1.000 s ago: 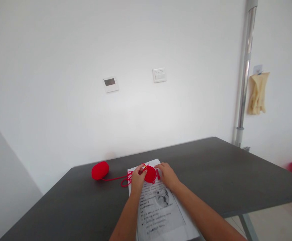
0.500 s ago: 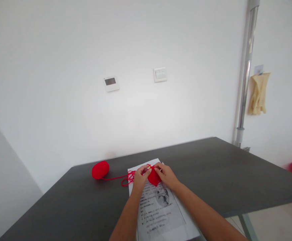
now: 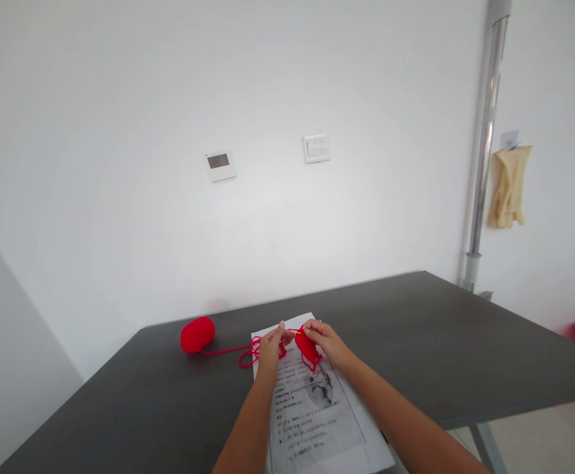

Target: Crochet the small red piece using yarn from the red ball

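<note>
Dark table [image 3: 465, 342] fills the lower frame; above its printed sheet [image 3: 317, 415] my right hand [image 3: 331, 342] pinches the red crochet piece [image 3: 308, 347], and my left hand [image 3: 269, 347] pinches its yarn [image 3: 250, 350]. Slack loops toward the ball [image 3: 197, 334] at left could tangle if tugged.

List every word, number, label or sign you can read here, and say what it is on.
None can be read.
Printed sheet on the table: lines of text beside a grey picture, too small and blurred.
Wall panel: dark screen, nothing legible.
Switch plate: no readable marking.
</note>
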`<state>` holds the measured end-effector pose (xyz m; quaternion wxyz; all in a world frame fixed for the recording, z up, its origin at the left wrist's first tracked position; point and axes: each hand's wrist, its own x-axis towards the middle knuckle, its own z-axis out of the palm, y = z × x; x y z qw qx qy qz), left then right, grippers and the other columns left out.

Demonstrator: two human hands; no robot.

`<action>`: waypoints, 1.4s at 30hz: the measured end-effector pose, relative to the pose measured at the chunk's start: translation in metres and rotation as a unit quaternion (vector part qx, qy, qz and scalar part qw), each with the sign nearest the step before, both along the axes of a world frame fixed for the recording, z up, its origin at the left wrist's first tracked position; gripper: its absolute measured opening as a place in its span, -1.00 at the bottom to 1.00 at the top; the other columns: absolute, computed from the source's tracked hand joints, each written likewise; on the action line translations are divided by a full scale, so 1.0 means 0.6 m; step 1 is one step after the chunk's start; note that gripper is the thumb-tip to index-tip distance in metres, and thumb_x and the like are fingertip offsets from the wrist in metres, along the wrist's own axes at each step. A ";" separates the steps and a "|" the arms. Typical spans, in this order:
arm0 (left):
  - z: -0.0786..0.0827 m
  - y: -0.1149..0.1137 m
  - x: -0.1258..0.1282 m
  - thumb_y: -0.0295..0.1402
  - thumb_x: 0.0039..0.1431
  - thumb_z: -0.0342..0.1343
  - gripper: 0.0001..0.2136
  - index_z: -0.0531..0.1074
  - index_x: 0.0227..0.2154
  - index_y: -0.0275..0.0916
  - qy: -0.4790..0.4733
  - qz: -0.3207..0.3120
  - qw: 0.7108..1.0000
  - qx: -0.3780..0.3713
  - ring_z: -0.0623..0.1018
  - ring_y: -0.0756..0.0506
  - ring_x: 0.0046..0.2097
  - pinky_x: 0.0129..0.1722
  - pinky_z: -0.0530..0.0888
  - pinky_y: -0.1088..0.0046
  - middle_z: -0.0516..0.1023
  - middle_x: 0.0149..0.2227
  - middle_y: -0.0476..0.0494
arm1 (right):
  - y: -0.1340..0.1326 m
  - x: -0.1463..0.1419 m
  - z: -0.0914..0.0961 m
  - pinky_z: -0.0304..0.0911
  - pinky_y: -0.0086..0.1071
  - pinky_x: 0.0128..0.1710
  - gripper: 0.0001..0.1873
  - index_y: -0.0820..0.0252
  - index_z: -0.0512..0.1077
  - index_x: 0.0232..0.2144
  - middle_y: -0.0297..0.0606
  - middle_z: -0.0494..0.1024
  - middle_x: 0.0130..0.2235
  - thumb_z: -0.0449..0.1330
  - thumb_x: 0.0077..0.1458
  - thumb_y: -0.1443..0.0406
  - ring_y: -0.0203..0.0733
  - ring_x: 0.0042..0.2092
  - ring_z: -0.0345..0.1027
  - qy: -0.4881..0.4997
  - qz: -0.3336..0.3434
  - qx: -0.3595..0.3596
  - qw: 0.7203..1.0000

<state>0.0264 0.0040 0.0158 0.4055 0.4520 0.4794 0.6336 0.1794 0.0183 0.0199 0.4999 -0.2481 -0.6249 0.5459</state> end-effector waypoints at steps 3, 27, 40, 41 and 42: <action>-0.001 0.001 -0.001 -0.10 -0.09 0.18 -0.68 0.49 -0.59 -0.33 -0.062 0.000 0.998 -0.010 0.51 -0.05 -0.42 -0.36 0.41 0.46 0.53 -0.52 -0.14 | 0.002 0.002 0.001 0.04 -0.48 -0.60 -0.68 0.17 0.25 -0.57 -0.44 0.29 -0.64 0.14 -0.01 0.07 -0.37 -0.62 0.09 0.040 -0.022 -0.034 0.998; 0.011 -0.009 -0.010 -0.21 0.03 0.06 -0.79 0.51 -0.46 -0.22 0.198 0.174 0.960 0.088 0.47 -0.13 -0.22 -0.14 0.34 0.35 0.54 -0.35 -0.12 | 0.014 0.004 -0.030 0.14 -0.39 -0.39 -0.77 0.15 0.26 -0.33 -0.28 0.45 -0.43 -0.14 0.21 0.21 -0.21 -0.41 0.31 -0.211 -0.222 0.168 0.937; 0.006 -0.011 0.015 -0.31 -0.10 0.19 -0.84 0.47 -0.43 -0.27 0.162 -0.003 0.984 0.078 0.50 -0.08 -0.34 -0.29 0.42 0.40 0.53 -0.41 -0.10 | -0.006 0.003 -0.013 0.17 -0.37 -0.34 -0.81 0.16 0.26 -0.32 -0.28 0.43 -0.40 -0.13 0.22 0.29 -0.21 -0.37 0.31 -0.262 -0.168 0.226 0.923; 0.006 -0.011 0.015 -0.32 -0.11 0.19 -0.84 0.47 -0.43 -0.27 0.153 -0.006 0.986 0.072 0.50 -0.08 -0.35 -0.30 0.42 0.40 0.54 -0.42 -0.11 | -0.006 0.003 -0.013 0.18 -0.36 -0.33 -0.82 0.16 0.27 -0.30 -0.27 0.44 -0.39 -0.12 0.22 0.29 -0.21 -0.36 0.31 -0.255 -0.166 0.225 0.926; 0.006 -0.011 0.015 -0.33 -0.11 0.18 -0.85 0.46 -0.44 -0.27 0.146 -0.008 0.987 0.069 0.50 -0.08 -0.36 -0.31 0.42 0.40 0.54 -0.43 -0.10 | -0.006 0.004 -0.013 0.20 -0.35 -0.30 -0.82 0.17 0.28 -0.28 -0.26 0.45 -0.35 -0.11 0.22 0.28 -0.20 -0.33 0.32 -0.243 -0.165 0.226 0.929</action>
